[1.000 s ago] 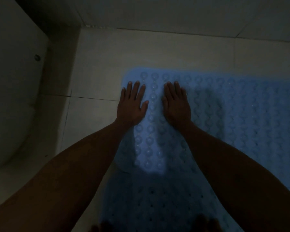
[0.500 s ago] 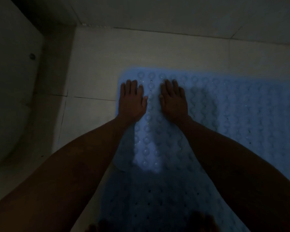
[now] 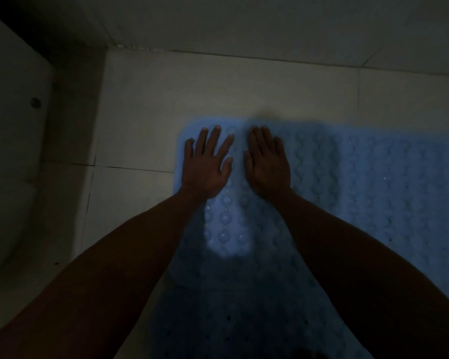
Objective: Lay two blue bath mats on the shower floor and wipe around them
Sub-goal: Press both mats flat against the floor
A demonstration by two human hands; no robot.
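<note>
A light blue bath mat (image 3: 360, 182) with rows of round bumps lies flat on the pale tiled shower floor (image 3: 218, 86), running off to the right. A second blue mat (image 3: 231, 312) with small holes lies nearer to me in shadow, its far end meeting the first mat. My left hand (image 3: 205, 167) presses flat on the first mat's far-left corner, fingers spread. My right hand (image 3: 267, 164) lies flat beside it, fingers together. Both forearms reach in from the bottom of the view.
A white curved fixture (image 3: 8, 164) with a small round metal fitting (image 3: 35, 102) stands at the left. A tiled wall (image 3: 270, 24) rises at the back. Bare tiles lie left of and beyond the mats. The room is dim.
Both hands have stayed flat on the mat near its far-left corner. My left fingers have spread a little wider. The view has shifted slightly.
</note>
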